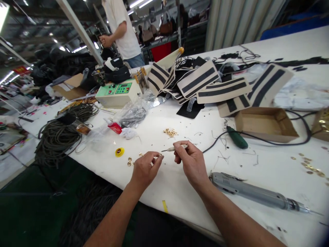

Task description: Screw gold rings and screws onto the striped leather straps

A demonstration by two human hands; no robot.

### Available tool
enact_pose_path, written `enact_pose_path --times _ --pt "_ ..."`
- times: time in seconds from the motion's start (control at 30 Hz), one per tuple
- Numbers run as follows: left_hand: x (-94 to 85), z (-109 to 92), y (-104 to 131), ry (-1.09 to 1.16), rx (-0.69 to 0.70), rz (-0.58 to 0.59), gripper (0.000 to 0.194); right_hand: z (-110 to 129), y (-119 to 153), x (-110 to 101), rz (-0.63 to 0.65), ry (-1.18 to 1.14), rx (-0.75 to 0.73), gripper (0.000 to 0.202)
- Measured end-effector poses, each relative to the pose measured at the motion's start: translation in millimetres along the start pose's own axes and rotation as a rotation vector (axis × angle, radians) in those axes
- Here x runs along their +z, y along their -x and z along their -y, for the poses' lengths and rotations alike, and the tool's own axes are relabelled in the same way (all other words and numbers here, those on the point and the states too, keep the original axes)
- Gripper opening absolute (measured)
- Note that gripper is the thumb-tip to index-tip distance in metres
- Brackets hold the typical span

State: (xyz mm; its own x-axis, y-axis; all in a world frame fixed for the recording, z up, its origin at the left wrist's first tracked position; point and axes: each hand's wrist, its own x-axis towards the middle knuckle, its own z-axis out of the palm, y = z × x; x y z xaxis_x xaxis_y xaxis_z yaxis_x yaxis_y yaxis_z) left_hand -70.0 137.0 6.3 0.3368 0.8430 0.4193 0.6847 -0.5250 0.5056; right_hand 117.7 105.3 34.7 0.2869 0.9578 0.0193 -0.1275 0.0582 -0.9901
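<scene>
My left hand (pixel 146 168) pinches a small gold metal piece (pixel 160 155) between thumb and forefinger over the white table (pixel 108 161). In my right hand (pixel 190 161) is a thin pale pen-like tool (pixel 169 149), its dark tip pointing left, close to the gold piece; a gap shows between them. Beyond the hands lies a small pile of gold pieces (pixel 170 132). More gold pieces (pixel 129 161) sit just left of my left hand, near a yellow round item (pixel 119 152).
A grey electric screwdriver (pixel 252 192) lies right of my right forearm. Behind it are a green-handled tool (pixel 236 137), a cardboard tray (pixel 266 123) and striped panels (pixel 223 91). Coiled cords (pixel 58 137) and a control box (pixel 118 94) stand left. A person (pixel 124 34) stands behind the table.
</scene>
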Motion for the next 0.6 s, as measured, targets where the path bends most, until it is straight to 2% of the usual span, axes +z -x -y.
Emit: enact_pose_path --times 0.1,0.23,0.6 --pt "-10.6 0 14 -0.048 0.124 -0.023 0.018 1 7 4 0.031 0.112 -0.061 0.026" --pt "-20.7 2 20 -0.112 0.202 -0.027 0.017 0 13 8 0.051 0.223 -0.108 0.026" --pt "-19.3 2 20 -0.154 0.231 -0.011 0.015 -2 14 11 0.059 0.349 -0.192 0.02"
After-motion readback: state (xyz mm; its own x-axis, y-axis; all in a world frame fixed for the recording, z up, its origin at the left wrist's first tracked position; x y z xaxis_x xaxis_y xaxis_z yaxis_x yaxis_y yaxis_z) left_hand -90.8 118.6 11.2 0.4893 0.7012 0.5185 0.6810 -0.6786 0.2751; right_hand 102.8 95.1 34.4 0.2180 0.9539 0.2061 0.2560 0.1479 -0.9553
